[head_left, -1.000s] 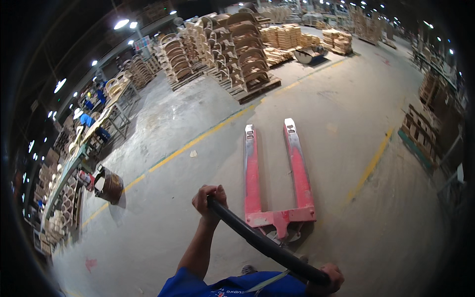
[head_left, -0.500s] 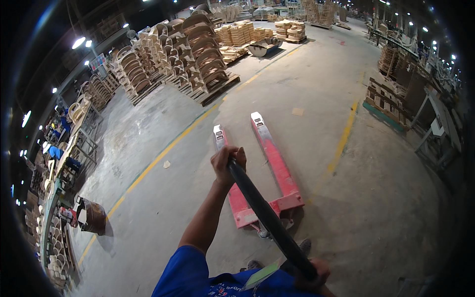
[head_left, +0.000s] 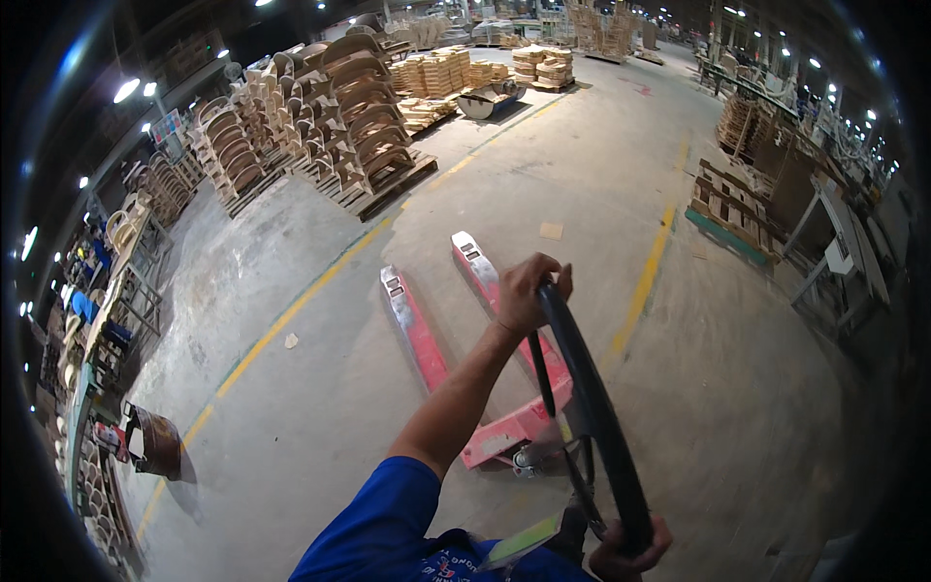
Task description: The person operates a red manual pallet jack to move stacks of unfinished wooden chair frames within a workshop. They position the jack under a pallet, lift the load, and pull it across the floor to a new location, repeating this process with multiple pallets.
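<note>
Both my hands grip the black loop handle of a red pallet jack. My left hand (head_left: 529,294) is closed round the handle's far end, with that arm stretched forward. Close to my body, my right hand (head_left: 630,553) wraps the near end of the handle (head_left: 603,417). Below and ahead, the pallet jack (head_left: 514,427) has its two forks pointing away from me, slightly to the left. Worn, whitish metal shows at the fork tips, and nothing lies on the forks. A green-edged badge (head_left: 524,543) hangs at my blue shirt.
Stacked curved wooden parts (head_left: 364,126) stand on pallets at the far left. A rusty bucket (head_left: 153,441) sits near the left workbench. Yellow lines (head_left: 291,308) mark the aisle. To the right are a wooden pallet (head_left: 732,209) and a grey metal table (head_left: 849,238).
The handle and my left hand have swung to the right and risen slightly. The forks now point more to the left, and the surroundings have shifted left in view.
</note>
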Demonstrator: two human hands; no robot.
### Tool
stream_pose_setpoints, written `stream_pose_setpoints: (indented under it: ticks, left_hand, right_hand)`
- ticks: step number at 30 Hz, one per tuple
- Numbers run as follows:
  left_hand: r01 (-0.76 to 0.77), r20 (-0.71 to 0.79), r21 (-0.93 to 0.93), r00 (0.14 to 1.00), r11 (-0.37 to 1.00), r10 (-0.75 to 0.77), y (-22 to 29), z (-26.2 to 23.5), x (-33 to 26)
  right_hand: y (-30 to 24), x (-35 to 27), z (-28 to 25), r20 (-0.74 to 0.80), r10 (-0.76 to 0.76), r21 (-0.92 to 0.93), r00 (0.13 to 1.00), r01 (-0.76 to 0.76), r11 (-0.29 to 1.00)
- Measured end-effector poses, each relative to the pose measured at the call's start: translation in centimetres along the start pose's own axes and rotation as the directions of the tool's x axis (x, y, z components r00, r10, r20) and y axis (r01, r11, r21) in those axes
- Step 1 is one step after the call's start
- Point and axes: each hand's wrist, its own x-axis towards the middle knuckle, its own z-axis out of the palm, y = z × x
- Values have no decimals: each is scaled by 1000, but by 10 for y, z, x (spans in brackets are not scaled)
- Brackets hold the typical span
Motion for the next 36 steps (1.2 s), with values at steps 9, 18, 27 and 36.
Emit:
stream_pose_setpoints:
  ticks: [9, 18, 27, 36]
  left_hand:
    - [4, 47, -139, 999, 990, 3, 38, 164, 26]
    - [135, 149, -144, 982, 980, -113, 74, 327, 27]
    - [270, 307, -123, 925, 955, -222, 60, 420, 59]
    - [269, 80, -48, 961, 962, -265, -77, 459, 121]
  right_hand:
    - [166, 188, -1, 73, -305, -77, 950, 310, 948]
    - [434, 431, 115, -94, -131, -327, 987, 94, 941]
    - [481, 640, 358, 358, 426, -150, 831, -400, 904]
    - [488, 695, 622, 569, 124, -30, 813, -130, 991]
